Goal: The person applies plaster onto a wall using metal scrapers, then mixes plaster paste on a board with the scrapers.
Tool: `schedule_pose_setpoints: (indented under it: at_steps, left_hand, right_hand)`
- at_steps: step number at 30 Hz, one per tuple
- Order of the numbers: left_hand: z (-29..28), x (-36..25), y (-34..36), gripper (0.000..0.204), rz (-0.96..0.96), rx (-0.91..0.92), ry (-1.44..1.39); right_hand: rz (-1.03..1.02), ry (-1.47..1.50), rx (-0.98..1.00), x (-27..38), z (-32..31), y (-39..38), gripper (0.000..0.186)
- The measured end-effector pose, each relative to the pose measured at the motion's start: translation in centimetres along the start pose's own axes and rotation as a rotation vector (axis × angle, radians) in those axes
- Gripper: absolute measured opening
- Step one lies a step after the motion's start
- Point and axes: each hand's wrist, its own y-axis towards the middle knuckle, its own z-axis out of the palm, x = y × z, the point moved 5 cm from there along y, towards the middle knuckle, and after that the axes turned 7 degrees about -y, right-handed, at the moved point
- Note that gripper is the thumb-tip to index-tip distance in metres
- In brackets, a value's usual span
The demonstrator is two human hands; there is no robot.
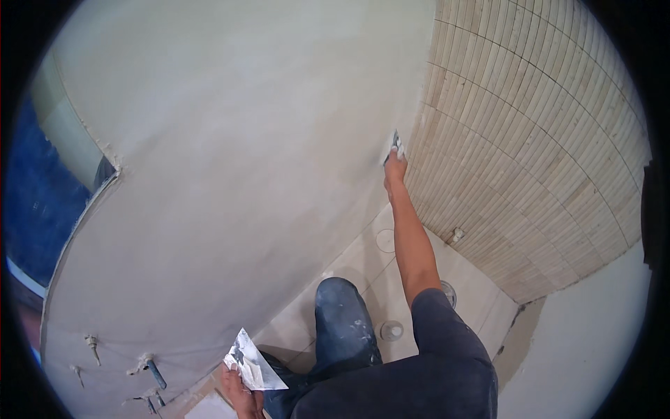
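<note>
My right arm stretches up to the corner where the smooth pale wall (237, 153) meets the ribbed beige tiled wall (523, 153). My right hand (395, 165) grips a small putty knife (393, 142) smeared with white compound, held at the pale wall just left of that corner. Low at the left, my left hand (239, 391) holds a wide, shiny metal plate (255, 366) with whitish smears on it. My bent knee (338, 321), in paint-spotted trousers, is below, near the wall's foot.
Several pipe stubs (152, 370) stick out at the lower left. A tiled floor (370, 269) has round fittings (391, 329). A small fitting (457, 234) is on the tiled wall. A blue surface (42, 195) shows beyond the wall's left edge; a pale panel (579, 335) is at lower right.
</note>
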Motion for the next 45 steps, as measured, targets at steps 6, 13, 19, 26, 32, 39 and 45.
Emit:
schedule_pose_setpoints:
  at_steps: [6, 13, 19, 26, 32, 39, 45]
  left_hand:
    - [-2.0, -0.4, -0.7, 0.04, 0.024, -0.089, -0.004]
    - [-0.2, -0.9, -0.5, 0.039, 0.007, -0.087, 0.012]
    - [-0.8, -1.0, -0.2, 0.041, -0.019, -0.033, 0.035]
    - [-1.7, -0.9, -1.3, 0.041, -0.011, -0.068, 0.023]
    - [-2.3, -0.6, -1.0, 0.042, 0.015, -0.135, 0.011]
    - [-1.1, 0.1, 0.6, 0.042, 0.0, -0.037, 0.005]
    - [-0.6, 0.4, 0.5, 0.041, -0.007, -0.035, 0.011]
  right_hand:
    - [-0.26, -0.216, 0.064, 3.6, 2.5, -8.7, 0.039]
    - [-0.672, -0.543, 0.155, 7.4, 4.9, -28.5, 0.054]
    - [-0.679, -0.438, 0.319, 3.2, 1.1, -27.9, 0.046]
    - [0.643, 0.07, 0.099, -6.7, -0.7, -12.0, 0.032]
    - [0.048, -0.262, 0.126, 0.9, 4.5, -21.3, 0.036]
    - [-0.437, -0.339, 0.286, 3.3, 0.0, -24.7, 0.033]
    - [-0.316, -0.423, -0.11, 2.0, -1.9, -2.6, 0.034]
